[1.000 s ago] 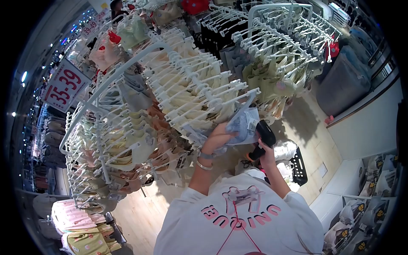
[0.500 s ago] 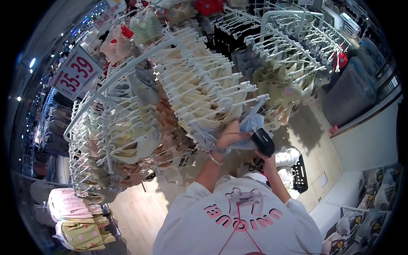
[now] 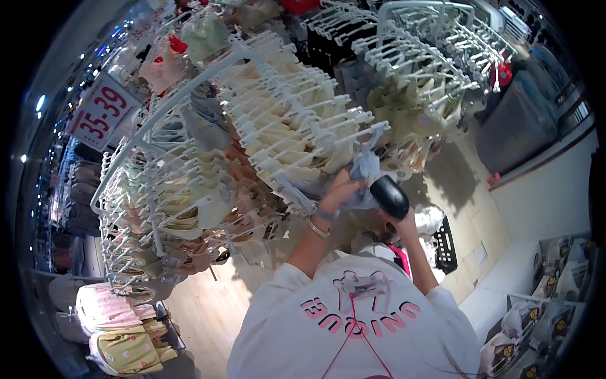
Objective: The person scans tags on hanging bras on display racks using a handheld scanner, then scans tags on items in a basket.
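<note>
My left hand [image 3: 343, 191] is closed on a light blue garment [image 3: 364, 168] hanging at the near end of a rack of cream garments [image 3: 297, 120] on white hangers. A watch and a bangle circle that wrist. Just to the right, my right hand [image 3: 401, 221] grips a black handheld scanner [image 3: 389, 197], its rounded head tilted up beside the blue garment. The scanner's head hides most of its handle and some of my right fingers.
Another hanger rack [image 3: 183, 196] stands at the left, under a 35-39 sign [image 3: 103, 110]. Folded pink clothes [image 3: 104, 307] lie lower left. A black basket [image 3: 446, 246], a grey bin [image 3: 516, 129] and shelves of packaged items [image 3: 517, 322] are at the right.
The scanner has turned so its head hides more of its handle and has come closer to the blue garment. The garment looks more bunched in my left hand. The view has shifted slightly.
</note>
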Demonstrator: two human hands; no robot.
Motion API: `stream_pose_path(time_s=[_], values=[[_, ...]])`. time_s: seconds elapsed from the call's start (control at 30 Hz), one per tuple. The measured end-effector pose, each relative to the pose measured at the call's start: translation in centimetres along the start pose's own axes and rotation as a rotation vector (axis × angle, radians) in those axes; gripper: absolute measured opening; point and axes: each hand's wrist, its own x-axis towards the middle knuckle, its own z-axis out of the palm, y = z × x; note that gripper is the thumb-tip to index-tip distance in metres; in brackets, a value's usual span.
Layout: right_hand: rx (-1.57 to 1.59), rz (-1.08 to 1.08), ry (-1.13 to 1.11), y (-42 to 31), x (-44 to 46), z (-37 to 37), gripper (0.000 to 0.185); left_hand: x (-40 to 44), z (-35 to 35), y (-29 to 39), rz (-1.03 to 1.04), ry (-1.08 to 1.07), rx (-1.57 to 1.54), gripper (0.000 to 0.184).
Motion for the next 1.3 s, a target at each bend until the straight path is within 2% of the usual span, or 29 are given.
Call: stream_pose_path(time_s=[0.1,0.2,0.3,0.43,0.53,0.6,0.7,0.77,0.8,0.87,1.03,1.1,1.17,1.27,1.3], values=[[-0.131,0.012,0.037,-3.9,-0.5,-2.1,0.029,0.6,-0.7,-0.8,-0.048,-0.042,0.061,0.039],[-0.482,-0.146,0.030,-7.6,-1.3,-2.9,0.032,0.4,-1.4,-0.8,-0.070,-0.057,0.181,0.036],[-0.636,-0.016,-0.004,-10.2,-1.9,-2.9,0.032,0.3,-1.0,0.5,-0.134,-0.043,0.305,0.038],[-0.738,0.039,-0.019,-11.4,-2.1,-2.7,0.028,-0.3,-0.4,2.3,-0.126,-0.002,0.402,0.044],[-0.900,-0.050,-0.004,-13.5,-2.5,-2.8,0.029,-0.5,-0.6,2.5,-0.079,0.010,0.496,0.049],[-0.911,-0.023,-0.019,-14.7,-2.7,-2.9,0.030,-0.5,-0.6,2.3,-0.037,0.042,0.611,0.052],[-0.965,-0.037,-0.039,-16.5,-3.0,-2.7,0.028,-0.4,-0.6,2.6,-0.111,0.039,0.682,0.057],[-1.014,-0.073,-0.060,-16.8,-2.7,-2.4,0.027,-0.5,-0.3,3.5,-0.236,0.006,0.702,0.057],[-1.005,-0.054,-0.064,-16.8,-2.6,-2.2,0.027,-0.5,-0.4,4.2,-0.296,0.001,0.714,0.057],[-0.986,-0.044,-0.081,-16.3,-2.4,-2.0,0.028,-1.1,-0.3,4.0,-0.229,0.024,0.750,0.058],[-0.535,-0.097,-0.185,-11.7,-1.9,-2.8,0.035,-1.4,-0.7,1.6,-0.093,0.005,0.753,0.049],[-0.416,-0.200,-0.217,-7.2,-1.3,-3.7,0.051,-1.7,-0.9,1.3,-0.008,-0.066,0.715,0.045],[-0.238,0.005,-0.266,-7.0,-1.3,-2.9,0.055,-3.0,-0.4,4.1,-0.024,-0.070,0.792,0.039],[-0.159,0.210,-0.312,-2.4,-0.5,-2.2,0.036,-4.1,-0.5,4.1,0.024,-0.022,0.835,0.030],[-0.163,0.312,-0.309,-0.9,-0.5,-2.0,0.042,-4.1,-0.6,3.8,0.054,0.006,0.836,0.027]])
